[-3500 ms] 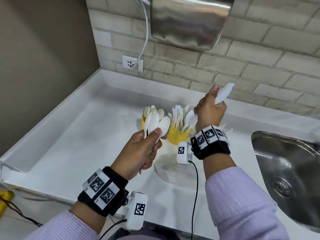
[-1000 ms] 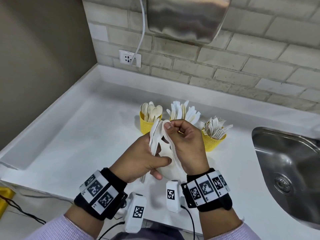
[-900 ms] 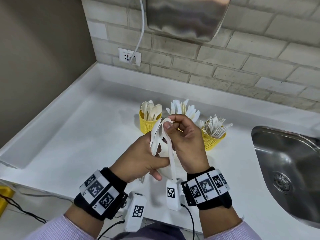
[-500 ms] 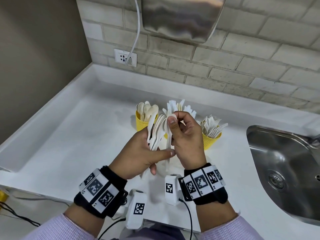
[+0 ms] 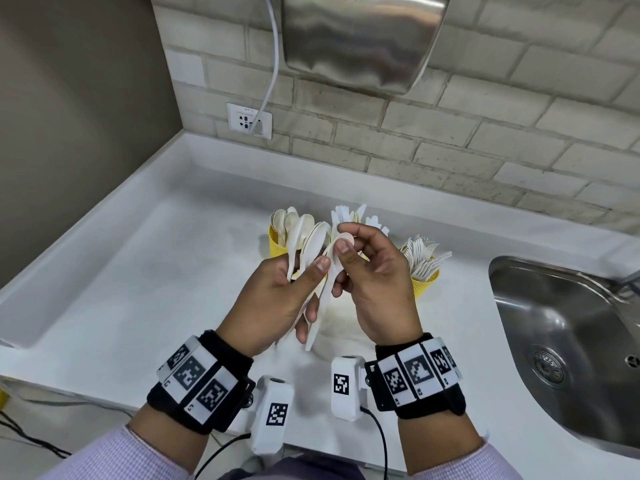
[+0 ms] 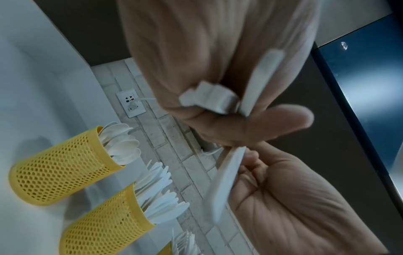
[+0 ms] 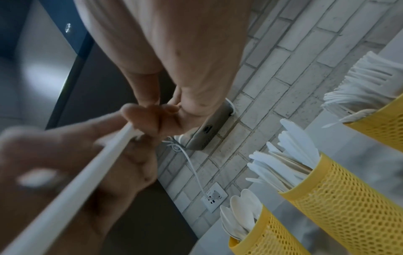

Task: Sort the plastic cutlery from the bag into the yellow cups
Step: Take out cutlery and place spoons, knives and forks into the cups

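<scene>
Left cup [image 5: 277, 241]: spoons; middle cup [image 6: 104, 227]: knives; right cup [image 5: 425, 285]: forks

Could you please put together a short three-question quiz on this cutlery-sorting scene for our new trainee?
1. True or false: the left hand holds a bunch of white plastic spoons.
2. Multiple choice: the middle yellow mesh cup holds A) forks, B) serrated white plastic knives, C) straws.
3. Fill in: the fingers of the right hand pinch the bowl of one white plastic ____.

Key: 1 true. 2 B. 3 spoon.
</scene>
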Motion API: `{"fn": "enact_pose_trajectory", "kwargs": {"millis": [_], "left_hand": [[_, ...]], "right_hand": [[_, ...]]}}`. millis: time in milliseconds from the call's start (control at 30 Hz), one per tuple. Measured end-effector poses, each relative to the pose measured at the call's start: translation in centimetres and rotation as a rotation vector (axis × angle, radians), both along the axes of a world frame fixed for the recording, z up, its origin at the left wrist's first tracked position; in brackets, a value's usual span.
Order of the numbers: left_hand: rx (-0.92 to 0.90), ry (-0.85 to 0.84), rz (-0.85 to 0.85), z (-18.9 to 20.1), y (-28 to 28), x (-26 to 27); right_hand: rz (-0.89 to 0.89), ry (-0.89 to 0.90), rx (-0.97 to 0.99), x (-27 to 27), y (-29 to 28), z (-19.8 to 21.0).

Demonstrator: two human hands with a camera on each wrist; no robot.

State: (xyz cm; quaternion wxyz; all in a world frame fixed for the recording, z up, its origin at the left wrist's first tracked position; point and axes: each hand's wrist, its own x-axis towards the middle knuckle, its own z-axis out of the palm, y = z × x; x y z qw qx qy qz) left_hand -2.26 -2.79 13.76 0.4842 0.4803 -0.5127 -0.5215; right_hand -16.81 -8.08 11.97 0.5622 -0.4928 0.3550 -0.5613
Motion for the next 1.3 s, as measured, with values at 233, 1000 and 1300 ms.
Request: {"fn": "enact_pose_trajectory", "kwargs": {"millis": [233, 1000, 1300], "left_hand": [[0.031, -0.140, -0.063, 0.2, 0.1, 0.4], [0.057, 0.057, -0.227, -1.9, 0.0, 0.7], [0.028, 0.107, -0.146, -1.9, -0.6, 1.2]], "right_hand": [[0.065, 0.051, 0.052, 0.0, 0.2, 0.2], [0.252, 0.218, -0.071, 0.8, 0.8, 1.4], [0.038, 0.292, -0.145, 1.8, -0.3, 1.4]]}}
